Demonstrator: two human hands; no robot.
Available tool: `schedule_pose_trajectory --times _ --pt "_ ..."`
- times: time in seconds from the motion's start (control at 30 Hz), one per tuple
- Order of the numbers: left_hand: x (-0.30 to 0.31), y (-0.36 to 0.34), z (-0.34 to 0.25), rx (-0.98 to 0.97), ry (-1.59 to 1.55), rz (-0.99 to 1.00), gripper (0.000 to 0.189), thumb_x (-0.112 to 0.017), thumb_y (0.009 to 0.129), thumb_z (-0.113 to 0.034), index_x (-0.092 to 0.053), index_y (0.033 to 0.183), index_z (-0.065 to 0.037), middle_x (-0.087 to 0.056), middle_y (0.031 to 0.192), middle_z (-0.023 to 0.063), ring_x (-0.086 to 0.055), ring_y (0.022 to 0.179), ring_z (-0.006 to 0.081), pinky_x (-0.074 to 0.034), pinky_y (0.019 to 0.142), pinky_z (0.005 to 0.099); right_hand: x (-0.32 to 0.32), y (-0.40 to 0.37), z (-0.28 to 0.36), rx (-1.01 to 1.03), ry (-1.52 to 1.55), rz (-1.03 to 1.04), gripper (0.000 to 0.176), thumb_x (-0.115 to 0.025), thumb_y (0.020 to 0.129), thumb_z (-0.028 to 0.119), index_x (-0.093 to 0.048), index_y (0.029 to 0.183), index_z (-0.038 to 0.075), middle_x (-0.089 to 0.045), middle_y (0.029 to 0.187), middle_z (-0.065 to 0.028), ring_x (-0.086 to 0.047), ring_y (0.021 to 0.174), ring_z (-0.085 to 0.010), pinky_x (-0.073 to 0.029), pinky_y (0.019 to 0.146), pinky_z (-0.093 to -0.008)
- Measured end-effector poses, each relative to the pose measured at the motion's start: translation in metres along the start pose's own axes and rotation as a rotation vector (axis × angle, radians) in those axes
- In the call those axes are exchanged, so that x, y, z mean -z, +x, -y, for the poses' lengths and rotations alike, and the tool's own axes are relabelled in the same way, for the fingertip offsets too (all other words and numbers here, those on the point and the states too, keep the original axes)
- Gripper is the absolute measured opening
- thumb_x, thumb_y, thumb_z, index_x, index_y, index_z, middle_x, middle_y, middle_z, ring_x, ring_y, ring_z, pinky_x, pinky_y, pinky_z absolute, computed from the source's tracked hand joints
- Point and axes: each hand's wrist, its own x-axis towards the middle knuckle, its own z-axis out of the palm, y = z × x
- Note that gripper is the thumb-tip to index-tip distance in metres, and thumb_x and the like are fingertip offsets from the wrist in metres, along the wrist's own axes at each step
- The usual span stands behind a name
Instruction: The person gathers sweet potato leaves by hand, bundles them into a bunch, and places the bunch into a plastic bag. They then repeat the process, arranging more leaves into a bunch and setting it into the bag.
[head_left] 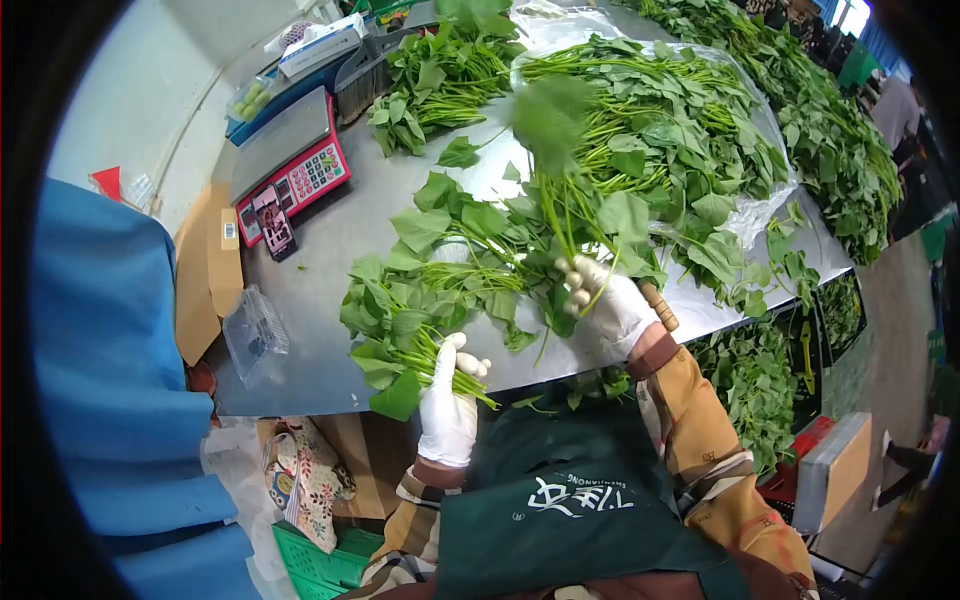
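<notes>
My left hand [449, 405], in a white glove, is closed around the stems of a bunch of sweet potato greens [392, 350] at the table's near edge. Its leaves point away to the left and the cut ends stick out to the right. Higher and to the right, my gloved right hand [608, 300] grips several upright stems of sweet potato greens [560, 205]; their top leaf is blurred. Loose greens [465, 275] lie on the metal table [350, 330] between and beyond both hands. A wooden handle [659, 306] shows beside my right wrist.
A large heap of greens [690, 130] covers the far right on clear plastic. A red scale [300, 180] with a phone [271, 222] leaning on it stands at left. Near them are a plastic clamshell box [256, 335] and cardboard [205, 280]. Another person [897, 110] is far right.
</notes>
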Motion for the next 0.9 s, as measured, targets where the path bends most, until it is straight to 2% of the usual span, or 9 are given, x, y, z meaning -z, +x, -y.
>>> schedule_pose_trajectory --times 0.07,0.2,0.33,0.37,0.5,0.6,0.7,0.83,0.9 --pt "-0.001 0.002 -0.002 -0.016 0.006 0.02 0.022 -0.053 0.098 -0.017 -0.057 0.111 0.0 -0.058 0.074 0.0034 -0.057 0.072 0.0156 -0.051 0.081 0.0366 -0.002 -0.002 -0.005 -0.121 -0.072 -0.118 0.026 -0.055 0.097 0.025 -0.058 0.108 0.002 -0.054 0.068 0.0061 -0.042 0.051 -0.005 -0.038 0.055 -0.0243" --pt "-0.006 0.0 0.001 -0.004 -0.015 -0.054 0.018 -0.056 0.096 -0.013 -0.058 0.11 -0.001 -0.061 0.078 0.0043 -0.059 0.074 0.0152 -0.053 0.076 0.0336 -0.013 -0.015 -0.013 0.072 -0.228 -0.087 0.023 -0.058 0.096 0.021 -0.063 0.105 0.001 -0.06 0.072 0.0017 -0.05 0.058 -0.0074 -0.04 0.055 -0.0221" --pt "-0.015 -0.001 0.0 0.008 -0.001 -0.039 0.017 -0.057 0.095 -0.011 -0.059 0.11 -0.002 -0.065 0.093 0.0071 -0.065 0.085 0.0178 -0.056 0.081 0.0385 -0.032 -0.03 -0.026 0.053 -0.545 -0.089 0.025 -0.062 0.093 0.022 -0.065 0.105 0.0 -0.068 0.086 -0.0038 -0.06 0.069 -0.0088 -0.049 0.064 -0.0227" --pt "-0.013 0.001 0.0 0.006 -0.011 0.031 0.02 -0.057 0.095 -0.009 -0.058 0.113 -0.002 -0.064 0.104 0.0106 -0.065 0.097 0.0212 -0.055 0.086 0.0395 -0.033 -0.03 -0.034 0.11 -0.507 0.027 0.023 -0.064 0.092 0.02 -0.066 0.103 0.0 -0.068 0.089 -0.0053 -0.062 0.075 -0.0102 -0.05 0.067 -0.0239" --pt "-0.02 0.0 0.003 -0.047 0.065 0.114 0.027 -0.058 0.094 -0.009 -0.055 0.119 -0.001 -0.062 0.116 0.0123 -0.058 0.113 0.0239 -0.05 0.095 0.0398 -0.048 -0.043 -0.057 0.014 -0.663 0.14 0.017 -0.061 0.093 0.014 -0.067 0.101 0.001 -0.067 0.084 -0.0024 -0.059 0.075 -0.0072 -0.048 0.068 -0.0222" --pt "-0.019 -0.001 0.0 -0.02 0.075 0.163 0.026 -0.058 0.094 -0.011 -0.056 0.118 -0.001 -0.061 0.117 0.012 -0.058 0.113 0.0233 -0.048 0.096 0.0397 -0.048 -0.043 -0.065 0.036 -0.701 0.121 0.016 -0.064 0.092 0.013 -0.067 0.102 0.0 -0.066 0.084 -0.0003 -0.058 0.076 -0.0067 -0.047 0.07 -0.0212" --pt "-0.02 -0.001 0.003 0.014 0.055 0.116 0.026 -0.057 0.095 -0.013 -0.056 0.118 -0.002 -0.061 0.119 0.0132 -0.058 0.114 0.0239 -0.047 0.099 0.0403 -0.052 -0.045 -0.07 0.317 -0.769 -0.001 0.015 -0.065 0.09 0.01 -0.066 0.1 -0.001 -0.064 0.088 -0.0005 -0.058 0.078 -0.0075 -0.047 0.072 -0.0217" --pt "-0.044 -0.01 0.002 -0.125 -0.049 0.22 0.026 -0.056 0.096 -0.015 -0.055 0.119 -0.003 -0.06 0.121 0.0138 -0.056 0.117 0.0253 -0.044 0.104 0.0431 -0.082 -0.06 -0.059 0.687 -0.697 -0.072 0.014 -0.065 0.089 0.009 -0.064 0.099 -0.001 -0.061 0.088 -0.0033 -0.058 0.083 -0.0106 -0.047 0.076 -0.0244" --pt "-0.054 -0.017 -0.002 -0.159 -0.041 0.217 0.027 -0.057 0.096 -0.015 -0.054 0.121 -0.003 -0.06 0.121 0.0135 -0.055 0.117 0.0253 -0.043 0.104 0.043 -0.092 -0.069 -0.05 0.748 -0.723 -0.075 0.013 -0.064 0.09 0.008 -0.063 0.1 0.0 -0.062 0.091 -0.0048 -0.057 0.085 -0.0121 -0.046 0.077 -0.0248"
